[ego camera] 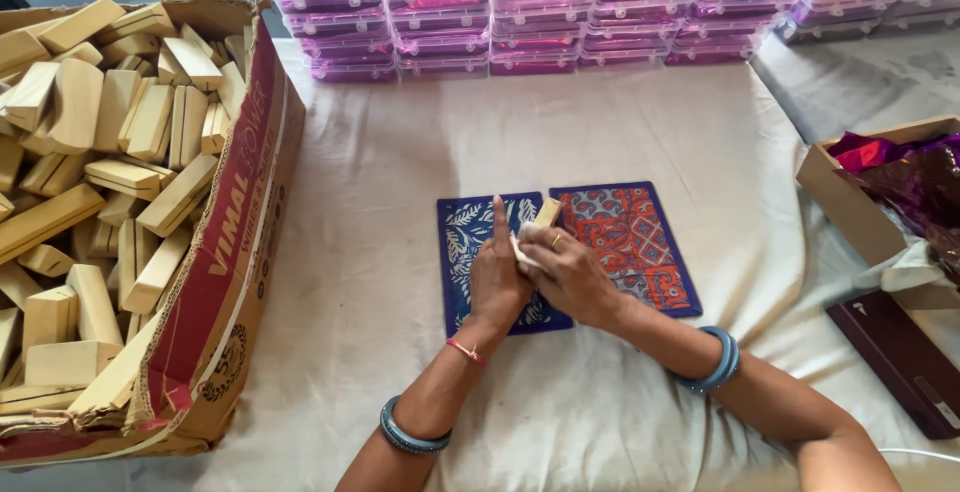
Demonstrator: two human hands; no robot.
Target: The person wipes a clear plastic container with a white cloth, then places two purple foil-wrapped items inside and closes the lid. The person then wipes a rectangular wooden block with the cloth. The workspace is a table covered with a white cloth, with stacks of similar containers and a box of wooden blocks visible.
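Observation:
My left hand point(499, 272) and my right hand point(566, 270) meet over a blue patterned mat point(463, 252) on the cloth-covered table. Between them they hold a small pale wooden block point(546, 213), which sticks up above my fingers. My right hand presses a white cloth point(521, 249) against the block. My left index finger points straight up along it. A red and blue patterned mat point(632, 242) lies right beside the blue one, partly under my right hand. Both wrists wear blue bangles.
A large open cardboard box point(232, 252) full of several pale wooden blocks point(110, 172) fills the left side. Stacks of clear purple-lidded plastic cases point(520, 12) line the far edge. At right are a cardboard box with shiny purple foil point(900, 177) and a dark flat box point(895, 352).

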